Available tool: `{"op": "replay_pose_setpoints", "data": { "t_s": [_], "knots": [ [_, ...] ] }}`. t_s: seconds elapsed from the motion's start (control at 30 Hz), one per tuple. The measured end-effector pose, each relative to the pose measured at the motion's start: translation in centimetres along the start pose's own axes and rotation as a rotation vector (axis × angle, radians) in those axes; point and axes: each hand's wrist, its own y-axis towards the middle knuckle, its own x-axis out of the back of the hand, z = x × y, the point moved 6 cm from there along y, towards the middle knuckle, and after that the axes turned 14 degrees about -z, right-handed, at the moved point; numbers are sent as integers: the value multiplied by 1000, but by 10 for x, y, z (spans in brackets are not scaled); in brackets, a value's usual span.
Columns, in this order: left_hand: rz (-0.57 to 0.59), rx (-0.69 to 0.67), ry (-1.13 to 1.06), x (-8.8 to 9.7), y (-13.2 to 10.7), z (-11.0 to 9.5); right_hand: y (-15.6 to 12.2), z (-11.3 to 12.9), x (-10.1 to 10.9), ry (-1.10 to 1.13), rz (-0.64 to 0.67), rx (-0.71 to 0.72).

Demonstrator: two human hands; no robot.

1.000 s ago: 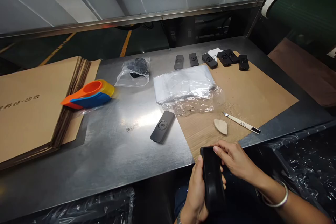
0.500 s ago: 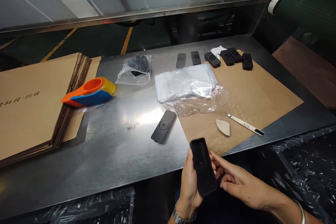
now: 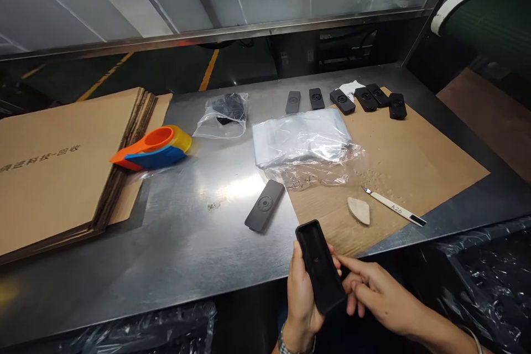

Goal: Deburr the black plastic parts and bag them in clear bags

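Observation:
My left hand (image 3: 299,293) grips a long black plastic shell (image 3: 318,265), hollow side up, just in front of the table's near edge. My right hand (image 3: 373,290) rests against the shell's right side, its fingers bent and touching it. On the steel table (image 3: 194,243) another black flat part (image 3: 265,205) with a round mark lies a little beyond the held shell. A thin craft knife (image 3: 394,207) and a small pale wedge (image 3: 359,210) lie on the brown cardboard mat (image 3: 415,155) to the right.
Several small black parts (image 3: 365,98) line the table's far edge. Clear plastic bags (image 3: 307,144) lie mid-table, one bag (image 3: 223,114) holding dark pieces. An orange, yellow and blue tape dispenser (image 3: 151,147) sits beside stacked flat cartons (image 3: 58,166) on the left. Black plastic sheeting (image 3: 485,282) hangs at the right.
The shell was turned from edge-on to hollow side up and lifted slightly toward the table. My right hand slid from its top end down to its right side.

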Motion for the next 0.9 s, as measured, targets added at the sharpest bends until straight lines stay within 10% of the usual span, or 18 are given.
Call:
{"op": "replay_pose_setpoints", "data": {
  "t_s": [0.17, 0.4, 0.73, 0.9],
  "knots": [
    [88, 24, -1, -10, 11, -2, 16, 17, 33, -282, -209, 162],
    [-92, -474, 222, -28, 40, -28, 75, 78, 78, -737, -549, 524],
    [-314, -1168, 538, -44, 79, -38, 167, 105, 83, -881, -694, 764],
    [-220, -1149, 458, -54, 85, -65, 189, 106, 87, -748, -767, 805]
  ]
}}
